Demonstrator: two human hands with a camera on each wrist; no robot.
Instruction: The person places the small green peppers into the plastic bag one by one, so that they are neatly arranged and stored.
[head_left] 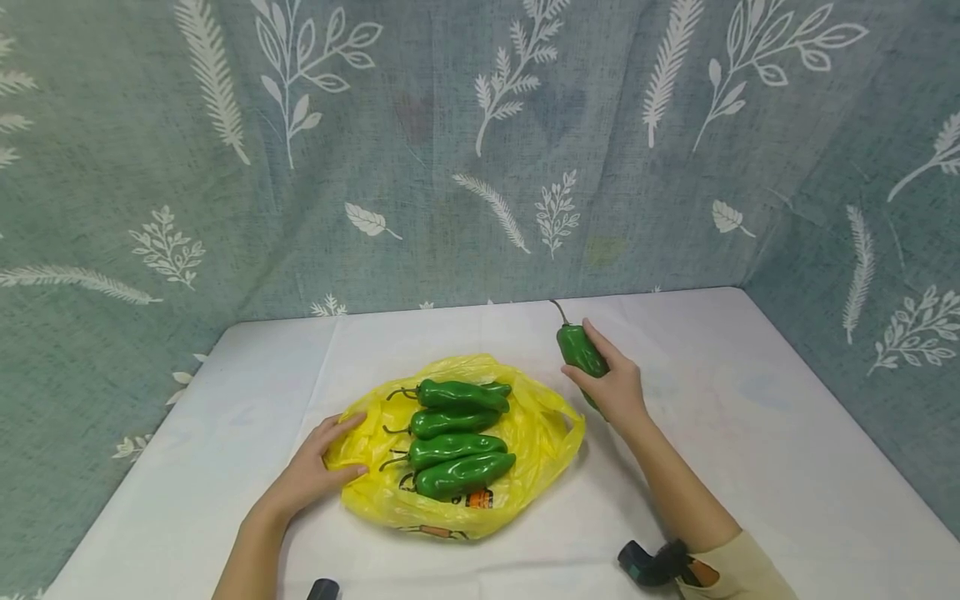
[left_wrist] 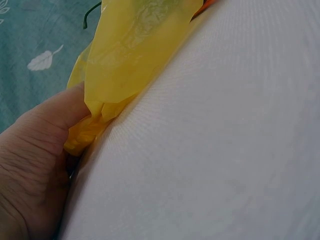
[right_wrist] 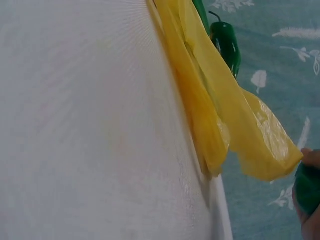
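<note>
A yellow plastic bag (head_left: 536,454) lies spread on the white-covered table. On it several glossy green peppers (head_left: 465,475) lie in a row, their stems toward the left. At the bag's left end, my left hand (head_left: 321,462) holds the crumpled edge with thumb and fingers; close up, the left wrist view shows the thumb against the bunched plastic (left_wrist: 125,55). Beyond the bag's right side, my right hand (head_left: 611,383) grips another green pepper (head_left: 581,348) between thumb and fingers, its stem pointing away from me. In the right wrist view, only part of this hand (right_wrist: 312,220) shows at the edge.
A white cloth (head_left: 750,433) covers the table. Behind and along both sides hangs a grey-green curtain (head_left: 420,125) with white leaf prints. A dark wrist camera (head_left: 637,562) sits by the right forearm, and another dark device (head_left: 324,589) shows at the bottom edge.
</note>
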